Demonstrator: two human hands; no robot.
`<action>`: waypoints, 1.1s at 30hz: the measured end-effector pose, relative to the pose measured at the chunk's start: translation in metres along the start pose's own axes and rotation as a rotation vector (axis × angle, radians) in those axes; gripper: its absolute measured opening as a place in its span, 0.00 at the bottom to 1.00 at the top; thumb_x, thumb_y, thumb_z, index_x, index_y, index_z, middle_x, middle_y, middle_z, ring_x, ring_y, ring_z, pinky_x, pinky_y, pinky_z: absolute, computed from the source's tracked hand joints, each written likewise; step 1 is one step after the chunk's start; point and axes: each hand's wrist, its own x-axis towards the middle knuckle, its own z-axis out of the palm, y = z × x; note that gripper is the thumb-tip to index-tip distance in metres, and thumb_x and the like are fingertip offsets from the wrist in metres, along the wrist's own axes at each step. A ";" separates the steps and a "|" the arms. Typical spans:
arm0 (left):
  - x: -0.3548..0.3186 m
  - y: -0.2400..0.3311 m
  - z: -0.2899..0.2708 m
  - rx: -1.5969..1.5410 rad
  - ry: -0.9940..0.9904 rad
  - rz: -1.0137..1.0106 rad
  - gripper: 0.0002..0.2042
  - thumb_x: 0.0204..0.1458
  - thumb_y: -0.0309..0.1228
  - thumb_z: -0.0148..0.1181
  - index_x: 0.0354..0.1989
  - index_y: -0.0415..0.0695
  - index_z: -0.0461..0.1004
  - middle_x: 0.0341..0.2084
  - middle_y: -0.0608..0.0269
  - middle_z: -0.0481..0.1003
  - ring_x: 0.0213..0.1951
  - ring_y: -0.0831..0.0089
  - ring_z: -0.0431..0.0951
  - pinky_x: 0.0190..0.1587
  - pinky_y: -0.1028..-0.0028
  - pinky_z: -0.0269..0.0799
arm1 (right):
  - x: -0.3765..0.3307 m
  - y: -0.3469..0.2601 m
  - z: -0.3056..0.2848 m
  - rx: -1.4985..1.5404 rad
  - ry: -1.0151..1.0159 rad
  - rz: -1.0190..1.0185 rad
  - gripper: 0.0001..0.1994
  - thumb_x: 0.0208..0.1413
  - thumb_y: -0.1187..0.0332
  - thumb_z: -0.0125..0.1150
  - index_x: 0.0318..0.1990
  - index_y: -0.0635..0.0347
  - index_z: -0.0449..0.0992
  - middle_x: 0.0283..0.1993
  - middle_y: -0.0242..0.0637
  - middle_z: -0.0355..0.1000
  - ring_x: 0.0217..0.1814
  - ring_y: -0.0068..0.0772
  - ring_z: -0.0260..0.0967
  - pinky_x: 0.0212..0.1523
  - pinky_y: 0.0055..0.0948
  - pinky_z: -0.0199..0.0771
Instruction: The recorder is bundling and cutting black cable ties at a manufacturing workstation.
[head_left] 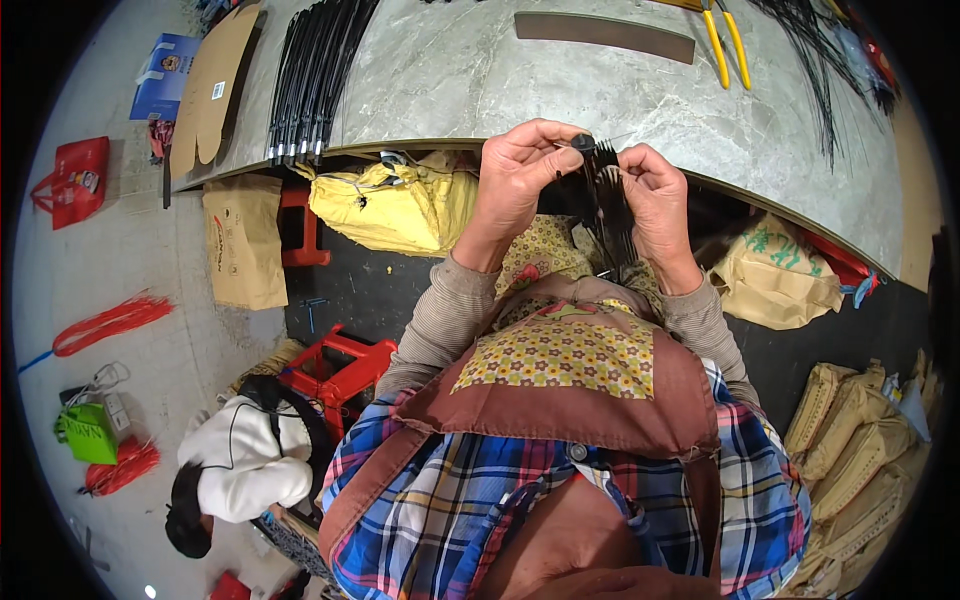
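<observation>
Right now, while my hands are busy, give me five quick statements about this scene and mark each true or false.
1. My left hand and right hand are both on the black bundle. True.
2. The yellow-handled pliers lie on the grey table. True.
3. The yellow sack is to the right of my right hand. False: the yellow sack is to the left of my left hand.
4. The red bag lies on the grey table. False: the red bag is on the floor.
5. The flat dark strip lies to the left of the pliers. True.
</observation>
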 end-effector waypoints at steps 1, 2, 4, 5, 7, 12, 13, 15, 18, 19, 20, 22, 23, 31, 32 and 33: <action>0.000 0.002 -0.001 -0.009 -0.026 -0.011 0.13 0.51 0.16 0.63 0.46 0.34 0.80 0.35 0.61 0.81 0.35 0.80 0.77 0.42 0.84 0.73 | 0.000 0.000 -0.001 0.032 -0.018 0.014 0.05 0.58 0.80 0.64 0.37 0.61 0.75 0.33 0.24 0.69 0.32 0.11 0.59 0.35 0.11 0.60; 0.001 0.003 -0.002 -0.018 -0.053 -0.022 0.12 0.51 0.16 0.64 0.45 0.34 0.80 0.35 0.61 0.81 0.35 0.79 0.77 0.42 0.84 0.73 | -0.001 0.000 -0.001 0.064 -0.035 0.029 0.05 0.58 0.79 0.64 0.37 0.61 0.75 0.33 0.24 0.69 0.32 0.11 0.58 0.35 0.11 0.60; 0.002 0.004 -0.001 -0.028 -0.084 -0.035 0.12 0.51 0.15 0.64 0.45 0.35 0.80 0.35 0.61 0.81 0.35 0.79 0.77 0.42 0.84 0.73 | -0.001 0.001 -0.003 0.095 -0.048 0.041 0.04 0.58 0.79 0.64 0.37 0.60 0.75 0.33 0.24 0.69 0.32 0.11 0.58 0.35 0.11 0.60; 0.002 0.003 0.001 -0.023 -0.066 -0.014 0.12 0.50 0.15 0.64 0.44 0.35 0.80 0.35 0.60 0.81 0.35 0.78 0.77 0.43 0.83 0.73 | 0.000 0.003 -0.005 0.089 -0.049 0.036 0.04 0.58 0.79 0.65 0.37 0.60 0.75 0.33 0.24 0.69 0.32 0.11 0.59 0.35 0.11 0.60; 0.003 0.001 0.004 -0.013 -0.030 0.029 0.12 0.49 0.15 0.65 0.43 0.35 0.81 0.36 0.59 0.81 0.35 0.77 0.78 0.43 0.83 0.74 | 0.002 0.006 -0.007 0.077 -0.054 0.027 0.05 0.58 0.78 0.65 0.38 0.60 0.75 0.34 0.24 0.70 0.32 0.11 0.59 0.35 0.11 0.61; 0.003 -0.002 0.005 -0.111 0.002 -0.009 0.11 0.48 0.14 0.65 0.40 0.35 0.81 0.37 0.56 0.81 0.34 0.75 0.78 0.45 0.82 0.74 | 0.005 0.007 -0.002 0.138 -0.067 -0.015 0.05 0.58 0.78 0.65 0.39 0.60 0.76 0.35 0.26 0.72 0.34 0.12 0.63 0.37 0.11 0.64; 0.004 -0.003 0.006 -0.145 0.005 -0.031 0.10 0.48 0.14 0.65 0.40 0.35 0.81 0.38 0.55 0.81 0.34 0.75 0.78 0.45 0.82 0.74 | 0.005 0.007 -0.002 0.160 -0.069 -0.029 0.05 0.58 0.78 0.66 0.39 0.60 0.76 0.36 0.26 0.73 0.34 0.13 0.64 0.38 0.11 0.64; 0.006 -0.005 0.001 -0.154 -0.052 -0.014 0.10 0.48 0.14 0.65 0.40 0.35 0.81 0.38 0.54 0.81 0.34 0.75 0.79 0.45 0.82 0.75 | 0.005 0.002 0.000 0.201 -0.099 0.014 0.05 0.58 0.78 0.65 0.39 0.60 0.75 0.36 0.27 0.73 0.34 0.13 0.65 0.38 0.11 0.65; 0.015 -0.009 -0.006 -0.180 -0.234 0.034 0.10 0.48 0.14 0.65 0.40 0.36 0.81 0.38 0.52 0.81 0.34 0.73 0.79 0.44 0.81 0.75 | 0.006 -0.009 0.000 0.317 -0.179 0.133 0.05 0.58 0.78 0.65 0.38 0.60 0.75 0.36 0.29 0.74 0.35 0.14 0.67 0.40 0.11 0.67; 0.018 -0.009 -0.007 -0.181 -0.238 0.030 0.10 0.48 0.14 0.65 0.40 0.36 0.81 0.38 0.52 0.81 0.34 0.73 0.79 0.44 0.81 0.75 | 0.006 -0.011 -0.001 0.318 -0.173 0.131 0.05 0.58 0.78 0.65 0.38 0.60 0.75 0.36 0.29 0.74 0.35 0.14 0.67 0.40 0.11 0.67; 0.021 -0.009 -0.007 -0.202 -0.274 -0.004 0.10 0.48 0.14 0.65 0.40 0.35 0.81 0.38 0.52 0.81 0.34 0.73 0.79 0.44 0.80 0.76 | 0.007 -0.012 -0.003 0.328 -0.198 0.151 0.05 0.58 0.77 0.65 0.37 0.59 0.74 0.36 0.30 0.75 0.35 0.16 0.69 0.40 0.12 0.68; 0.024 -0.008 -0.008 -0.244 -0.344 -0.071 0.11 0.48 0.14 0.64 0.41 0.34 0.81 0.38 0.52 0.81 0.35 0.72 0.79 0.44 0.78 0.76 | 0.007 -0.014 -0.005 0.348 -0.249 0.192 0.06 0.58 0.75 0.66 0.35 0.58 0.72 0.35 0.33 0.76 0.36 0.20 0.73 0.39 0.14 0.70; 0.024 -0.007 -0.009 -0.265 -0.377 -0.104 0.12 0.49 0.14 0.64 0.42 0.34 0.80 0.39 0.51 0.81 0.35 0.72 0.79 0.44 0.77 0.76 | 0.006 -0.014 -0.005 0.359 -0.277 0.214 0.07 0.58 0.74 0.66 0.34 0.58 0.71 0.35 0.34 0.76 0.36 0.22 0.74 0.39 0.14 0.71; 0.012 -0.006 0.014 -0.308 0.023 -0.150 0.11 0.52 0.15 0.63 0.45 0.33 0.79 0.40 0.51 0.80 0.33 0.72 0.79 0.39 0.79 0.76 | 0.003 -0.007 0.006 0.209 -0.051 0.042 0.08 0.59 0.77 0.65 0.32 0.58 0.70 0.36 0.35 0.77 0.34 0.19 0.70 0.37 0.14 0.69; 0.008 -0.004 0.022 -0.327 0.104 -0.134 0.11 0.53 0.15 0.62 0.45 0.33 0.79 0.40 0.51 0.80 0.33 0.73 0.79 0.38 0.80 0.75 | 0.002 -0.004 0.009 0.144 0.006 -0.012 0.08 0.59 0.77 0.65 0.32 0.58 0.70 0.36 0.33 0.76 0.32 0.16 0.66 0.34 0.13 0.66; 0.005 -0.002 0.028 -0.346 0.184 -0.117 0.11 0.53 0.15 0.62 0.46 0.33 0.78 0.40 0.52 0.81 0.32 0.73 0.79 0.37 0.81 0.75 | 0.001 -0.003 0.011 0.078 0.064 -0.064 0.08 0.59 0.78 0.65 0.32 0.58 0.70 0.35 0.31 0.76 0.30 0.13 0.62 0.32 0.12 0.63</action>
